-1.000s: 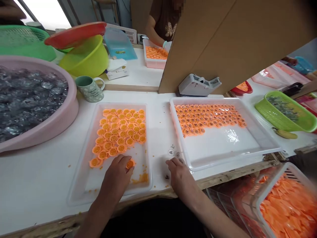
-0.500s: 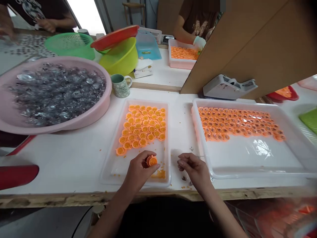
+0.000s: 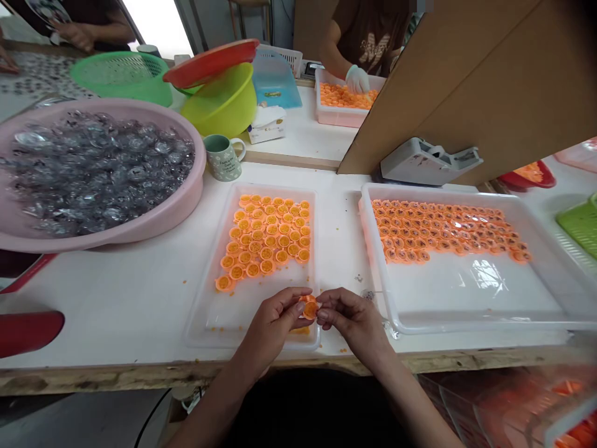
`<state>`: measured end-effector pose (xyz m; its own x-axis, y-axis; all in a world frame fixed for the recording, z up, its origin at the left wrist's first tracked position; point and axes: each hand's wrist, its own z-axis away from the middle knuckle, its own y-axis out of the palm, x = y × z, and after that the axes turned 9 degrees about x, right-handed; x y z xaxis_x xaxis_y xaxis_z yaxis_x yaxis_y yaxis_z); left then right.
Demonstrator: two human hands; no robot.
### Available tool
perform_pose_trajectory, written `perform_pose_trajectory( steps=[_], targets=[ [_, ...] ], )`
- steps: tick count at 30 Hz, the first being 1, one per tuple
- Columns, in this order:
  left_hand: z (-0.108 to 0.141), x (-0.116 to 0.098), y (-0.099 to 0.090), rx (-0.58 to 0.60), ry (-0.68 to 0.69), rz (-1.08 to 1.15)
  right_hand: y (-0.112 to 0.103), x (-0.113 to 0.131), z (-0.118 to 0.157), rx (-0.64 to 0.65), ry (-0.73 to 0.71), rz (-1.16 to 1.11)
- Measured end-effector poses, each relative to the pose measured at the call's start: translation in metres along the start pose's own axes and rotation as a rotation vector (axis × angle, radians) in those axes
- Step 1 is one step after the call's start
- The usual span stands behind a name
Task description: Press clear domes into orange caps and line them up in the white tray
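Orange cup [image 3: 310, 310]: gripped in the left hand [image 3: 276, 316], above the left tray's [image 3: 222, 317] right edge. Right hand [image 3: 353, 315] bunched against it, its hold unclear to me. I judged uneven finger pressure could tip out the contents.

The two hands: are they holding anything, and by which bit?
The left hand holds a small orange cup by its side. The right hand is at the cup's edge; whether it grips anything can't be told.
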<state>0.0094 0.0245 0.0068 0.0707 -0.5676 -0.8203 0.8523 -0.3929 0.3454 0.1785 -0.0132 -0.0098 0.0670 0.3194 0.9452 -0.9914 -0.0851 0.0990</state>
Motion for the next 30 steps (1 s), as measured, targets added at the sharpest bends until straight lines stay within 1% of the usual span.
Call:
perform_pose_trajectory(
  steps=[3,6,8,11,13,14,16,18,23,26,28,30],
  targets=[
    [0.000,0.005,0.002,-0.004,0.002,-0.055,0.003,0.000,-0.002,-0.050,-0.011,0.103],
    [0.001,0.008,0.003,0.010,0.010,-0.110,0.005,0.001,0.000,-0.073,-0.066,0.254],
    [0.004,0.006,0.004,0.046,0.057,-0.184,0.005,0.002,0.003,-0.095,-0.120,0.379],
    [0.008,0.002,0.006,0.129,0.164,-0.383,0.005,0.004,0.008,-0.125,-0.248,0.566],
    [0.011,0.001,0.007,0.142,0.220,-0.478,0.005,0.004,0.011,-0.119,-0.303,0.628],
    [0.011,0.001,0.007,0.129,0.238,-0.494,0.005,0.004,0.012,-0.115,-0.304,0.629],
    [0.012,0.004,0.007,0.081,0.255,-0.475,0.005,0.004,0.012,-0.115,-0.274,0.587],
    [0.012,0.007,0.007,0.046,0.247,-0.409,0.005,0.004,0.013,-0.108,-0.257,0.532],
    [0.016,0.005,0.007,0.033,0.223,-0.177,0.006,0.007,0.015,-0.034,-0.335,0.482],
    [0.020,0.002,0.008,0.047,0.213,-0.099,0.009,0.009,0.019,-0.063,-0.360,0.499],
    [0.021,0.001,0.007,0.046,0.226,-0.104,0.012,0.008,0.023,-0.106,-0.371,0.489],
    [0.021,0.001,0.007,0.040,0.294,-0.161,0.015,0.007,0.027,-0.138,-0.397,0.483]
  ],
)
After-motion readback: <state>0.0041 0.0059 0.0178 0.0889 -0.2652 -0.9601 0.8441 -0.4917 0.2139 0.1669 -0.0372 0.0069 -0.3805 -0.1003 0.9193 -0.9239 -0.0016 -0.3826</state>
